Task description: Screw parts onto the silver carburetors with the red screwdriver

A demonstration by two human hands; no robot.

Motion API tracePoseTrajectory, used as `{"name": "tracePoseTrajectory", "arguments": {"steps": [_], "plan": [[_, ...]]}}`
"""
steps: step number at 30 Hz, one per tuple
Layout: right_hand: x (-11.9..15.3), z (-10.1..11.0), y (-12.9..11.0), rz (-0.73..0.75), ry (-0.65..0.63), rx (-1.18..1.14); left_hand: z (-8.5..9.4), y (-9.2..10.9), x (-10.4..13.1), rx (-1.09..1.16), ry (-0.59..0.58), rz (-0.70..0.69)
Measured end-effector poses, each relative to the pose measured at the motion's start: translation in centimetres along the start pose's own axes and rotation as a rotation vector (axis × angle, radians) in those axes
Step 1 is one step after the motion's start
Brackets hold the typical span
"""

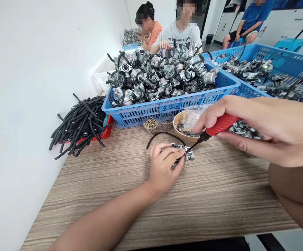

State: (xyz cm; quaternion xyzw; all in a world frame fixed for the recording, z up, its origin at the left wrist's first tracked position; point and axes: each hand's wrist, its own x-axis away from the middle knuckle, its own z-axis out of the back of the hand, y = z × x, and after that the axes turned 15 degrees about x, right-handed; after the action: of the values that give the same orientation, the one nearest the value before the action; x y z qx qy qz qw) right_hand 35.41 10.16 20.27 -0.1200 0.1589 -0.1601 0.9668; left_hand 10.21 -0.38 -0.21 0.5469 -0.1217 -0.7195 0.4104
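On the wood-grain table my left hand [165,164] is closed around a small metal carburetor [190,155], whose left part the fingers hide. A black rubber hose [158,134] curves up and left from it. My right hand [256,129] grips a screwdriver [220,124] by its red handle. The dark shaft slants down to the left, and its tip meets the carburetor beside my left fingertips. Whether the tip sits in a screw is too small to tell.
Behind stands a blue crate [172,104] heaped with carburetors. Small cups of screws [150,124] and a round tub [179,130] of metal parts stand before it. Black hoses [80,122] fill a red tray at left. Another blue crate [279,52] is at right. People sit beyond.
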Motion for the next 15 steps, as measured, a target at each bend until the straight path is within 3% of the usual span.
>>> {"name": "tracePoseTrajectory", "arguments": {"steps": [3, 6, 15], "plan": [[0.4, 0.6, 0.3, 0.096, -0.084, 0.110, 0.0, 0.0, 0.0, 0.002, 0.002, -0.002], [0.4, 1.0, 0.7, 0.072, -0.088, 0.128, -0.1, 0.0, 0.0, -0.001, 0.000, -0.002], [-1.0, -0.2, 0.6, 0.067, 0.096, 0.277, 0.0, -0.2, 0.1, -0.023, -0.015, 0.016]]}}
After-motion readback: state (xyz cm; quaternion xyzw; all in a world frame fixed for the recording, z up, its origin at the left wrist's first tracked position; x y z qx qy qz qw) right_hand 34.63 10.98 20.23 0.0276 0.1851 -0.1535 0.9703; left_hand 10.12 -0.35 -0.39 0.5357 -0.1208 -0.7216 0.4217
